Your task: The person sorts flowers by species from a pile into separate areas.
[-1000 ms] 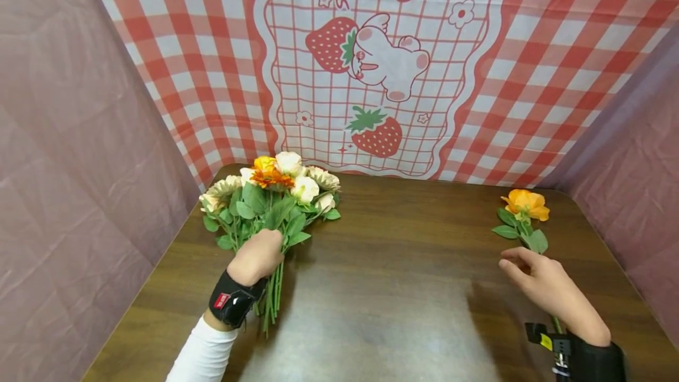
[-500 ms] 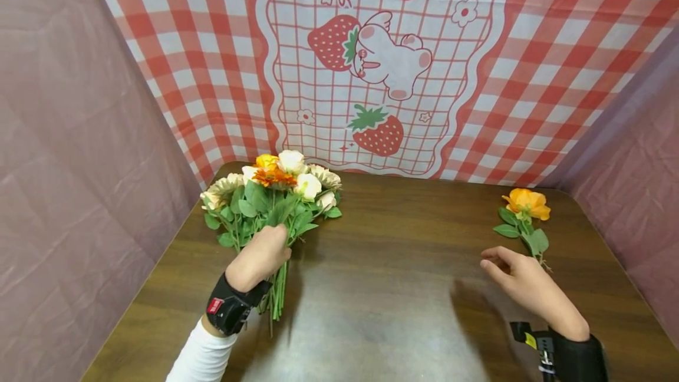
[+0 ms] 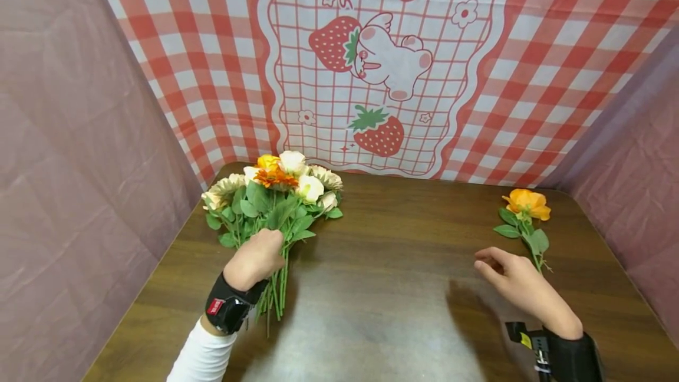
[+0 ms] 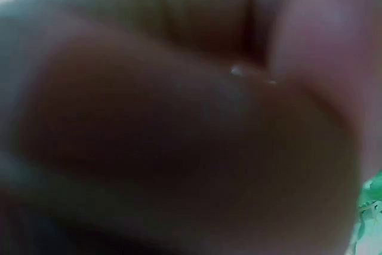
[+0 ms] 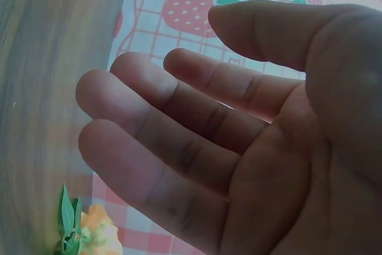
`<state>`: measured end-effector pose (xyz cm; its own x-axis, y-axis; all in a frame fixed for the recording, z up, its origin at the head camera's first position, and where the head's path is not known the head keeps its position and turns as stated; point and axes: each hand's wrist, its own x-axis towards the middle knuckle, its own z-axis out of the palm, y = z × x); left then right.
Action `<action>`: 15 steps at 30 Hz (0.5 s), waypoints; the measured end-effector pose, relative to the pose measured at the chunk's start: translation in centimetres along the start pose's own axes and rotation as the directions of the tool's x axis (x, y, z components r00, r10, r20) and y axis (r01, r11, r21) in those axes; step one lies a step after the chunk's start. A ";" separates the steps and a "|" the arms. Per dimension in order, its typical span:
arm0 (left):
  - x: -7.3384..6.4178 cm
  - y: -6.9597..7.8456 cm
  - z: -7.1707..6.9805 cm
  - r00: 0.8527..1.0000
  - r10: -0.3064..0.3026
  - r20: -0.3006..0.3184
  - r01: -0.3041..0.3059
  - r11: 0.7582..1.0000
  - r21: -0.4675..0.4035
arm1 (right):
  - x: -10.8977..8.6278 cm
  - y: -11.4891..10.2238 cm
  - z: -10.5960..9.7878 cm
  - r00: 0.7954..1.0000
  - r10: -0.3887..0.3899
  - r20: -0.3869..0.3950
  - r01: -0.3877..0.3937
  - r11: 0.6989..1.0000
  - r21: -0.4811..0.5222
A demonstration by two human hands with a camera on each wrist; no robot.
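On the left of the table, my left hand [image 3: 257,258] grips the stems of a bouquet [image 3: 276,205] of white, cream, yellow and orange flowers with green leaves. Its cut stems [image 3: 274,299] fan out below the fist. The left wrist view is mostly filled by blurred curled fingers [image 4: 179,117], with a bit of leaf at the right edge. My right hand [image 3: 522,287] hovers over the table's right side, fingers relaxed and holding nothing. Just beyond it lies a single orange flower [image 3: 526,205] with green leaves; the hand covers the lower part of its stem.
The brown wooden table [image 3: 382,264] spans the view between the hands. A red-and-white checked cloth [image 3: 371,75] with strawberry prints hangs at the back edge. Pinkish curtains [image 3: 95,134] close off both sides.
My right hand has shifted left, away from the orange flower's stem. My left hand, still on the bouquet's stems, has moved only slightly.
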<state>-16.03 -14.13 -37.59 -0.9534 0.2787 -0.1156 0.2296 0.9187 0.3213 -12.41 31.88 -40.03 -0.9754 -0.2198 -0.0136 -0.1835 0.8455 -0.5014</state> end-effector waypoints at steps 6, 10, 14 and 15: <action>-0.2 -0.2 -0.5 0.999 -0.043 0.010 0.043 0.994 -0.104 | 0.0 -0.4 0.3 1.000 -0.007 0.019 0.007 1.000 -0.001; -0.6 0.0 -0.7 1.000 -0.009 -0.020 0.006 0.990 -0.142 | 0.2 -0.8 0.7 0.999 -0.025 0.038 0.025 1.000 -0.001; -0.6 0.4 -0.6 0.993 0.082 -0.085 -0.092 0.988 -0.125 | 0.3 -1.9 1.3 0.997 -0.044 0.059 0.043 0.999 0.012; -0.6 0.6 -0.6 0.990 0.097 -0.100 -0.110 0.985 -0.132 | 0.4 -2.2 1.6 0.996 -0.054 0.064 0.053 0.998 0.020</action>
<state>-15.43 -13.93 -36.78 -0.9413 0.3375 0.0103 0.3052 0.8373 0.4536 -12.24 29.13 -40.26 -0.9542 -0.2963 -0.0418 -0.2327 0.8227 -0.5187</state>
